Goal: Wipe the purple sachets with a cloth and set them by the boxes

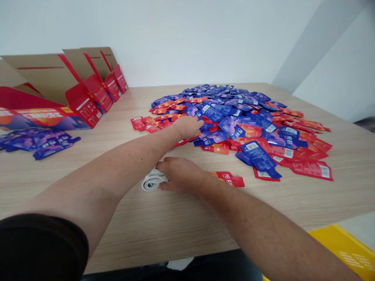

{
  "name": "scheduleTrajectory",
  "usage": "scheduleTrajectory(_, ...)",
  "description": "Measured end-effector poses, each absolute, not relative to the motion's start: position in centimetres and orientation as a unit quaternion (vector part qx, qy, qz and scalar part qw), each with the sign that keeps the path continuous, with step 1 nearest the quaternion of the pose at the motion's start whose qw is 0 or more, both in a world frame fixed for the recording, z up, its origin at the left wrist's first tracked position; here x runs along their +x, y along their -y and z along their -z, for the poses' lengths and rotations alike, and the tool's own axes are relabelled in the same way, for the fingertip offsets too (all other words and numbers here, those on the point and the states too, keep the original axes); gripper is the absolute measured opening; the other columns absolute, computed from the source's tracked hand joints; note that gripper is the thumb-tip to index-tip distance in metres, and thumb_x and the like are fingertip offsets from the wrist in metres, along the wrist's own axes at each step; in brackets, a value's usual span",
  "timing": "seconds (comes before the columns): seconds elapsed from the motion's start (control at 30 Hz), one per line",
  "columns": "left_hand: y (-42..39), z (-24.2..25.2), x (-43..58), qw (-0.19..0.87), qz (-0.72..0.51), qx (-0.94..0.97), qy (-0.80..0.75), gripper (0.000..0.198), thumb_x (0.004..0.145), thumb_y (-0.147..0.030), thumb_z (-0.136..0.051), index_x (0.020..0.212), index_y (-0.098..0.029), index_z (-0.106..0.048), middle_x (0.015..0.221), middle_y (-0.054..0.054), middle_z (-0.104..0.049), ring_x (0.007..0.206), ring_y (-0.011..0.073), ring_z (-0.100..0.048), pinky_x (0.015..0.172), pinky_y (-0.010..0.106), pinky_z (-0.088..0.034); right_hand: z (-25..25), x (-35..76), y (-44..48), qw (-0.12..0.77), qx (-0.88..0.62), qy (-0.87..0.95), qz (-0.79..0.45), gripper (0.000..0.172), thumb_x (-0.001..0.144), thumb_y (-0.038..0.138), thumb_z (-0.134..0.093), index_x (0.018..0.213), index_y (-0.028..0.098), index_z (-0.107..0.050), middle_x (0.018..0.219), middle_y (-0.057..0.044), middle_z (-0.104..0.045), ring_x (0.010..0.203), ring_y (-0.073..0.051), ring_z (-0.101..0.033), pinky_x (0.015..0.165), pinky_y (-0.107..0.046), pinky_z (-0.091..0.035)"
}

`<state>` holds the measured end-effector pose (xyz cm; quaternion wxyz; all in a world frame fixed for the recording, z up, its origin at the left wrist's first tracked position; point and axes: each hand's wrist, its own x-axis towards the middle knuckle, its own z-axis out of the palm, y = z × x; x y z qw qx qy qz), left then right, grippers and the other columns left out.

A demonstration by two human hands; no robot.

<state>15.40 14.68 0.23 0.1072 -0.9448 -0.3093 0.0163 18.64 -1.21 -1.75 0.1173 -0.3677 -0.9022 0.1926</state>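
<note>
My left hand point(189, 128) reaches into a heap of flat spouted pouches point(231, 113), blue-purple and red-orange. Its fingers are curled down at the near left part of the heap, against a blue pouch point(215, 137); whether they grip it is hidden. Below the left forearm, my right hand point(183, 174) is closed around a white rolled-up bundle point(152, 181), whose spiral end faces left. Just behind the right wrist lies a single red pouch point(230, 178), partly covered by the forearm.
Open red cardboard display boxes point(84, 105) with raised brown backs stand in a row at the left. Several blue pouches point(43, 141) lie before them. A wall rises behind the wooden table point(164, 230). A yellow plastic crate point(342, 249) sits at the lower right.
</note>
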Motion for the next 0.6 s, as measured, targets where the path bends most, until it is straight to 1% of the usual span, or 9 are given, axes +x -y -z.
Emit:
scheduleTrajectory(0.1, -14.2, -0.2, 15.4, 0.123, -0.007, -0.940, 0.319, 0.042, 0.097, -0.031, -0.043, 0.131, -0.012, -0.059, 0.110, 0.021, -0.073, 0.102, 0.0357, -0.071, 0.082, 0.043, -0.052, 1.8, 18.7, 1.2, 0.116, -0.367, 0.904, -0.187, 0.044, 0.087, 0.043, -0.070, 0.124, 0.020, -0.064, 0.112, -0.011, -0.072, 0.096, -0.025, -0.069, 0.077, -0.033, -0.051)
scheduleTrajectory(0.17, -14.0, -0.4, 15.1, 0.121, 0.003, -0.935, 0.334, 0.040, 0.098, -0.026, -0.040, 0.131, -0.012, -0.059, 0.107, 0.021, -0.074, 0.100, 0.0354, -0.072, 0.080, 0.042, -0.052, 1.9, 18.7, 1.2, 0.116, -0.364, 0.906, -0.183, 0.043, 0.087, 0.043, -0.070, 0.123, 0.020, -0.064, 0.110, -0.010, -0.072, 0.096, -0.025, -0.068, 0.076, -0.032, -0.051)
scheduleTrajectory(0.23, -13.7, -0.9, 14.6, 0.107, 0.024, -0.922, 0.371, 0.041, 0.100, -0.022, -0.035, 0.132, -0.012, -0.058, 0.104, 0.020, -0.075, 0.100, 0.0340, -0.072, 0.081, 0.041, -0.051, 1.9, 18.7, 1.2, 0.119, -0.365, 0.906, -0.179, 0.039, 0.087, 0.043, -0.070, 0.117, 0.019, -0.065, 0.106, -0.009, -0.071, 0.093, -0.024, -0.068, 0.075, -0.032, -0.050)
scheduleTrajectory(0.3, -13.1, -1.7, 13.6, 0.085, 0.074, -0.898, 0.426, 0.041, 0.102, -0.025, -0.033, 0.134, -0.012, -0.056, 0.104, 0.019, -0.075, 0.099, 0.0319, -0.073, 0.082, 0.039, -0.051, 1.8, 18.8, 1.3, 0.121, -0.369, 0.904, -0.178, 0.032, 0.087, 0.043, -0.069, 0.109, 0.020, -0.065, 0.102, -0.008, -0.070, 0.090, -0.023, -0.067, 0.073, -0.031, -0.049)
scheduleTrajectory(0.37, -12.1, -2.6, 11.9, 0.053, 0.157, -0.868, 0.468, 0.041, 0.103, -0.032, -0.035, 0.131, -0.013, -0.057, 0.106, 0.017, -0.074, 0.099, 0.0291, -0.072, 0.083, 0.037, -0.050, 1.7, 18.8, 1.3, 0.120, -0.370, 0.904, -0.179, 0.028, 0.087, 0.043, -0.069, 0.103, 0.020, -0.065, 0.100, -0.007, -0.069, 0.088, -0.022, -0.066, 0.072, -0.031, -0.048)
scheduleTrajectory(0.4, -11.5, -2.9, 10.8, 0.034, 0.204, -0.855, 0.476, 0.038, 0.102, -0.032, -0.037, 0.127, -0.014, -0.060, 0.106, 0.015, -0.074, 0.099, 0.0272, -0.071, 0.084, 0.035, -0.049, 1.7, 18.8, 1.4, 0.119, -0.369, 0.904, -0.179, 0.027, 0.087, 0.042, -0.070, 0.102, 0.021, -0.064, 0.100, -0.007, -0.069, 0.088, -0.022, -0.066, 0.072, -0.031, -0.048)
scheduleTrajectory(0.47, -10.1, -3.3, 8.3, -0.008, 0.290, -0.829, 0.478, 0.028, 0.100, -0.032, -0.043, 0.108, -0.017, -0.065, 0.101, 0.010, -0.073, 0.094, 0.0239, -0.068, 0.083, 0.033, -0.048, 1.6, 18.8, 1.4, 0.119, -0.368, 0.905, -0.179, 0.026, 0.087, 0.041, -0.070, 0.101, 0.021, -0.064, 0.100, -0.006, -0.068, 0.089, -0.021, -0.066, 0.074, -0.031, -0.047)
scheduleTrajectory(0.53, -8.4, -3.1, 5.5, -0.071, 0.333, -0.790, 0.510, 0.023, 0.096, -0.035, -0.050, 0.083, -0.020, -0.062, 0.080, 0.005, -0.068, 0.078, 0.0200, -0.063, 0.071, 0.031, -0.045, 1.5, 18.8, 1.6, 0.126, -0.365, 0.905, -0.176, 0.025, 0.087, 0.041, -0.070, 0.101, 0.020, -0.064, 0.100, -0.006, -0.068, 0.090, -0.021, -0.065, 0.075, -0.031, -0.047)
scheduleTrajectory(0.6, -6.8, -2.2, 2.9, -0.157, 0.345, -0.746, 0.547, 0.026, 0.091, -0.038, -0.057, 0.071, -0.021, -0.055, 0.065, 0.000, -0.059, 0.063, 0.0162, -0.054, 0.058, 0.029, -0.039, 1.4, 18.7, 1.9, 0.137, -0.357, 0.907, -0.174, 0.024, 0.088, 0.039, -0.069, 0.103, 0.020, -0.064, 0.100, -0.006, -0.067, 0.092, -0.021, -0.064, 0.076, -0.031, -0.047)
